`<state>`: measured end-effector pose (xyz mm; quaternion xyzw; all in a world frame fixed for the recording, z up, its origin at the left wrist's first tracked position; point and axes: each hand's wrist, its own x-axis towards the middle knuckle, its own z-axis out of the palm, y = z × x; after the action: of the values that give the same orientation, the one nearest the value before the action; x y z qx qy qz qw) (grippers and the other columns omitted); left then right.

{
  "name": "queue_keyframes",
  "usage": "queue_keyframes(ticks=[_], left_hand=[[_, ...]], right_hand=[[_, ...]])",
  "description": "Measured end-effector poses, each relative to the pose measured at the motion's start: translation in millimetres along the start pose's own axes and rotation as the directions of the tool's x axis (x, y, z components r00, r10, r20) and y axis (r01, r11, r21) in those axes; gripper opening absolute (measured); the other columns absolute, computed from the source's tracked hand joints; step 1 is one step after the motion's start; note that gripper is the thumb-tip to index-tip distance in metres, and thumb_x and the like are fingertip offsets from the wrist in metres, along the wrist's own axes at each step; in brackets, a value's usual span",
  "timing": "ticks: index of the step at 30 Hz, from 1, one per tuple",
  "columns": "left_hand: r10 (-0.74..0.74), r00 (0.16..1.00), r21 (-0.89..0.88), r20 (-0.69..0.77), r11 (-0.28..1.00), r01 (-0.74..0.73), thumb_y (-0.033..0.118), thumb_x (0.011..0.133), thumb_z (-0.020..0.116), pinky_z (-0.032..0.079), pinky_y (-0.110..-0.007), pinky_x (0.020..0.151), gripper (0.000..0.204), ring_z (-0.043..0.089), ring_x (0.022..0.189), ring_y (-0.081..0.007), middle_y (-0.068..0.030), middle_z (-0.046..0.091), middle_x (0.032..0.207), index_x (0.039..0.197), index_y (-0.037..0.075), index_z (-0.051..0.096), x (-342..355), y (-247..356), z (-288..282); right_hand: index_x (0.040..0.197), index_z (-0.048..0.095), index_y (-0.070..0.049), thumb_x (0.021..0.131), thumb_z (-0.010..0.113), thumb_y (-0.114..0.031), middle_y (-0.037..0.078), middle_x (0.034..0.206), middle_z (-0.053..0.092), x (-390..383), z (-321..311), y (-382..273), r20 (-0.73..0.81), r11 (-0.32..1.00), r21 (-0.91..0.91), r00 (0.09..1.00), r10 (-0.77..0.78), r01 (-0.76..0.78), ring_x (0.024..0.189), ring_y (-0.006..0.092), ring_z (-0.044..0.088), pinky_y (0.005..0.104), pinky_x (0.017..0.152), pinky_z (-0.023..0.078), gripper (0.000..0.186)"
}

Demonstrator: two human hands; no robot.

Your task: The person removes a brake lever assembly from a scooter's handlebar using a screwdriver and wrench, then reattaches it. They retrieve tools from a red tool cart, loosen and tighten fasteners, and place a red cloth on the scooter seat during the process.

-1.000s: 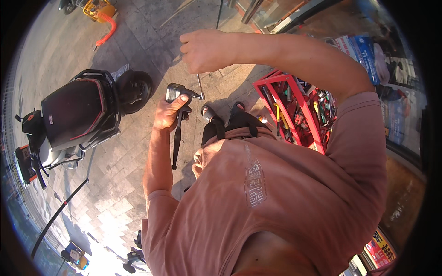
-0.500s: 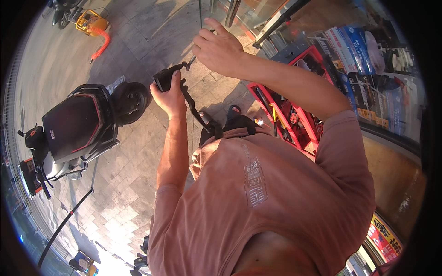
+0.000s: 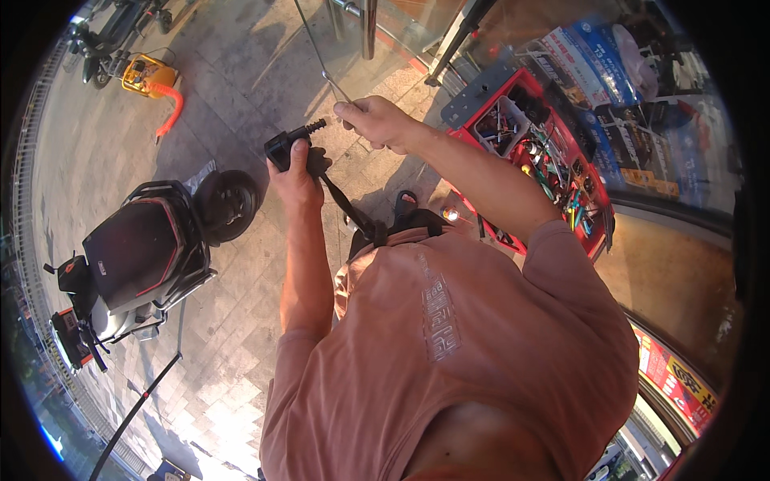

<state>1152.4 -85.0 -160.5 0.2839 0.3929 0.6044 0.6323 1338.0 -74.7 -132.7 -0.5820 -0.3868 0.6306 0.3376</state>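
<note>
My left hand (image 3: 298, 178) grips a black metal device (image 3: 280, 151) with a ribbed or threaded tip (image 3: 315, 127); its thumb rests on the body, and a black strap (image 3: 340, 199) runs from it down toward my waist. My right hand (image 3: 375, 124) is up and to the right of that tip, apart from it, fingers pinched on a thin metal rod (image 3: 339, 92). Where the rod ends is hard to tell against the background.
A scooter (image 3: 132, 256) stands left of me. A yellow compressor (image 3: 140, 74) with an orange coiled hose lies upper left. A red tool box (image 3: 597, 208) full of tools is at my right, beside a glass front (image 3: 674, 208) with packages behind it.
Over the last second the device rose and turned, and the rod came away from its tip. My right hand first moved up, then shifted down and right. More of the tool box shows.
</note>
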Motion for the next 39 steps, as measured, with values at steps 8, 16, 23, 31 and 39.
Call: queue_keyframes(ticks=[8, 16, 23, 31, 39], left_hand=[[0.045, 0.998, 0.066, 0.052, 0.997, -0.048, 0.006, 0.084, 0.067, 0.057, -0.038, 0.053, 0.030, 0.065, 0.066, -0.0237, -0.0107, 0.062, 0.089, 0.109, 0.000, 0.052, -24, -6, 14], [-0.324, 0.943, 0.015, 0.071, 0.946, 0.324, 0.035, 0.093, 0.057, 0.049, -0.030, 0.048, 0.032, 0.064, 0.068, -0.0209, -0.0077, 0.064, 0.089, 0.109, 0.007, 0.057, -26, -12, 18], [-0.451, 0.884, -0.012, 0.125, 0.890, 0.456, 0.037, 0.091, 0.060, 0.050, -0.029, 0.049, 0.035, 0.064, 0.068, -0.0207, -0.0078, 0.064, 0.088, 0.108, 0.007, 0.058, -26, -21, 31], [-0.179, 0.982, 0.179, 0.062, 0.970, 0.165, 0.017, 0.088, 0.064, 0.054, -0.037, 0.052, 0.025, 0.063, 0.065, -0.0227, -0.0092, 0.063, 0.089, 0.107, 0.002, 0.055, -34, -40, 63], [-0.550, 0.812, 0.058, 0.195, 0.833, 0.550, 0.044, 0.090, 0.060, 0.051, -0.031, 0.055, 0.048, 0.061, 0.073, -0.0192, -0.0111, 0.063, 0.095, 0.111, 0.000, 0.056, -30, -55, 64]], right_hand=[[0.071, 0.061, -0.002, 0.093, 0.054, -0.040, 0.001, 0.057, 0.050, -7, 14, 8, 0.000, 0.971, -0.088, 0.975, -0.223, 0.222, 0.055, 0.0105, 0.046, 0.0308, 0.051, 0.038, 0.044], [0.068, 0.055, -0.003, 0.089, 0.057, -0.034, 0.016, 0.060, 0.056, -18, 14, 13, -0.155, 0.743, -0.417, 0.765, -0.626, 0.523, 0.052, 0.0305, 0.056, 0.0392, 0.051, 0.042, 0.037], [0.069, 0.056, -0.003, 0.088, 0.060, -0.036, 0.013, 0.059, 0.056, -25, -14, 21, -0.128, 0.703, -0.423, 0.731, -0.671, 0.571, 0.053, 0.0296, 0.057, 0.0379, 0.051, 0.043, 0.039], [0.068, 0.054, -0.001, 0.092, 0.053, -0.036, 0.016, 0.057, 0.051, -28, -34, 50, -0.239, 0.867, -0.221, 0.837, -0.492, 0.446, 0.052, 0.0279, 0.051, 0.0391, 0.052, 0.040, 0.042], [0.073, 0.057, -0.005, 0.089, 0.058, -0.037, 0.015, 0.062, 0.058, -57, -72, 43, -0.125, 0.668, -0.545, 0.738, -0.663, 0.507, 0.060, 0.0381, 0.059, 0.0435, 0.052, 0.044, 0.036]])
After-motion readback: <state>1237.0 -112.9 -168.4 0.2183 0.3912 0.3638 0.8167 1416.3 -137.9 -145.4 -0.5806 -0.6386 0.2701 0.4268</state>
